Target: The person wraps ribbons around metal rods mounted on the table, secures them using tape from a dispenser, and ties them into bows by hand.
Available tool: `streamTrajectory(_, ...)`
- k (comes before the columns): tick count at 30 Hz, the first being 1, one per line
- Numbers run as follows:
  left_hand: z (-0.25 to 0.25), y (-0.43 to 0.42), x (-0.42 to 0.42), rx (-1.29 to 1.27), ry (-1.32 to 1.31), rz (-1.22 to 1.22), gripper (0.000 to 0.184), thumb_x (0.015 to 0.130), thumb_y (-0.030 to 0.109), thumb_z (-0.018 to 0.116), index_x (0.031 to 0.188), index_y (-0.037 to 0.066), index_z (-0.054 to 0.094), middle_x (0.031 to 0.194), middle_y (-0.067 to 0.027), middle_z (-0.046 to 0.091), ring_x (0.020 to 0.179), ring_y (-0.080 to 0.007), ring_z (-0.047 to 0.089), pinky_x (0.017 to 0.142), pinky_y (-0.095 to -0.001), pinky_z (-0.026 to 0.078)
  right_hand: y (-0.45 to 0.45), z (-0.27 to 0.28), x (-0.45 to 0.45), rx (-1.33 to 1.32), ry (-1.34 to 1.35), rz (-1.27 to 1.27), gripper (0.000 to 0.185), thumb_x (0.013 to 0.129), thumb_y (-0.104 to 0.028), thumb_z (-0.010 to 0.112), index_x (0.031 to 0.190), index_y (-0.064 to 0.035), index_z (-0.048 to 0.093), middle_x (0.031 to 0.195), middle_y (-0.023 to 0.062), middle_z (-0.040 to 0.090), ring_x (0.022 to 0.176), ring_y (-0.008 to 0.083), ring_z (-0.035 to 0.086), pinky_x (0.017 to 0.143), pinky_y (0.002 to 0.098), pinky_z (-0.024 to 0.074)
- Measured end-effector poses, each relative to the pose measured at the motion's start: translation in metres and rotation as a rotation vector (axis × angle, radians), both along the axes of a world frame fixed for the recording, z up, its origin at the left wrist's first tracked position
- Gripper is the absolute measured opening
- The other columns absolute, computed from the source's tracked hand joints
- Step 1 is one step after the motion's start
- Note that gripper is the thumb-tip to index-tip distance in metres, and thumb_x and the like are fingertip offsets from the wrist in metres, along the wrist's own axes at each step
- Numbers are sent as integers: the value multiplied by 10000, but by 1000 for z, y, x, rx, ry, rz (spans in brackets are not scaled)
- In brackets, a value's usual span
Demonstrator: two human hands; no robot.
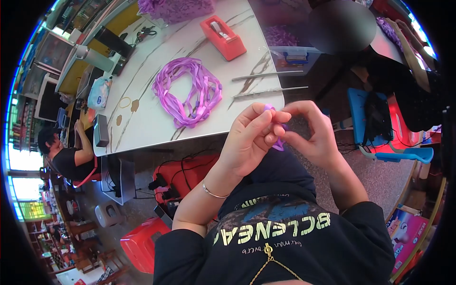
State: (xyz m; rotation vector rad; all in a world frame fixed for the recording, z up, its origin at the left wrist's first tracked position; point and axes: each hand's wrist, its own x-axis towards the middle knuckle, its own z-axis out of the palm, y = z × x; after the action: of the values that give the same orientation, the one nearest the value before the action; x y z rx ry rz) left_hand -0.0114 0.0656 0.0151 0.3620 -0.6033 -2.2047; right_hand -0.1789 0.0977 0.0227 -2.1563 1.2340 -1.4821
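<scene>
Above my lap, just off the table's front right corner, my left hand pinches a short piece of purple ribbon with its fingers curled. A bit of the ribbon shows above the thumb and more hangs below the fingers. My right hand meets it from the right, thumb and forefinger bent in around the same ribbon; its fingertips are partly hidden behind the left fingers. On the table lies a looped bundle of purple ribbons. Two thin metal rods lie near the table's right edge.
On the marble-patterned table are a red tape dispenser, a tissue pack, a dark box and a bottle. A blue chair stands at right, a red stool below left. Another person sits at left.
</scene>
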Motion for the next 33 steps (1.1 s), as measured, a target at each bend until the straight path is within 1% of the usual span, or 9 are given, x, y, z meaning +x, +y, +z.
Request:
streamTrajectory(2, -1, -1, -3, 22, 46, 9, 80, 917, 137, 502, 934, 71, 543, 964, -126, 635, 736, -87, 591, 612, -180, 460, 4, -10, 3, 457, -477, 165, 277, 732, -29, 695, 950, -3, 526, 876, 75, 585, 810, 130, 596, 730, 260, 478)
streamTrajectory(4, -5, -3, -4, 33, 44, 16, 120, 931, 146, 468, 978, 59, 535, 993, -132, 621, 735, -89, 587, 596, -171, 455, 5, -11, 3, 481, -497, 176, 187, 796, -3, 620, 955, 6, 523, 865, 54, 583, 799, 109, 595, 712, 233, 478)
streamTrajectory(6, -4, -3, -4, 45, 42, 18, 162, 944, 155, 435, 1023, 47, 527, 1023, -139, 607, 734, -90, 583, 579, -163, 451, 6, -8, -1, 749, -698, 203, 113, 851, -30, 564, 953, 7, 533, 826, 26, 579, 729, 60, 566, 626, 190, 455)
streamTrajectory(8, 3, -5, -3, 46, -142, 78, 176, 943, 157, 432, 1059, 50, 510, 1025, -117, 592, 712, -92, 565, 559, -169, 424, 3, -8, -10, 763, -698, 205, 103, 871, -47, 541, 959, 6, 540, 807, 13, 576, 689, 39, 533, 585, 173, 422)
streamTrajectory(15, -31, -16, 11, -202, -171, 125, 187, 939, 167, 425, 1070, 46, 483, 981, -71, 563, 724, -96, 537, 579, -183, 398, -10, -5, -34, 721, -563, 160, 136, 896, -88, 518, 989, 0, 564, 762, -9, 565, 611, 10, 451, 531, 150, 344)
streamTrajectory(17, -17, -13, -2, -419, -541, 182, 216, 944, 179, 413, 1094, 35, 472, 1021, -70, 559, 857, -105, 538, 714, -212, 422, -11, 0, -31, 664, -576, 159, 126, 903, -85, 502, 963, 8, 563, 752, 4, 570, 669, 44, 526, 587, 171, 415)
streamTrajectory(21, -10, -20, -19, -493, -484, -35, 289, 943, 178, 419, 1180, 13, 433, 1070, -79, 547, 1051, -132, 495, 933, -289, 357, -17, 2, -33, 560, -438, 137, 120, 902, -72, 491, 947, 19, 555, 736, 24, 573, 695, 70, 562, 618, 190, 447)
streamTrajectory(27, -12, -26, -24, -474, -413, -213, 280, 903, 118, 502, 1160, 22, 444, 986, -53, 549, 921, -108, 537, 842, -250, 413, -23, 11, -39, 445, -217, 58, 99, 880, -43, 502, 938, 7, 565, 701, 39, 570, 610, 75, 555, 549, 192, 430)
streamTrajectory(33, -8, -25, -22, -646, -553, -135, 302, 843, 76, 594, 1117, 10, 486, 905, -16, 545, 799, -47, 495, 707, -184, 398, -22, 20, -39, 459, -129, 7, 102, 860, -39, 526, 949, -17, 571, 578, 7, 526, 491, 55, 505, 464, 184, 375)
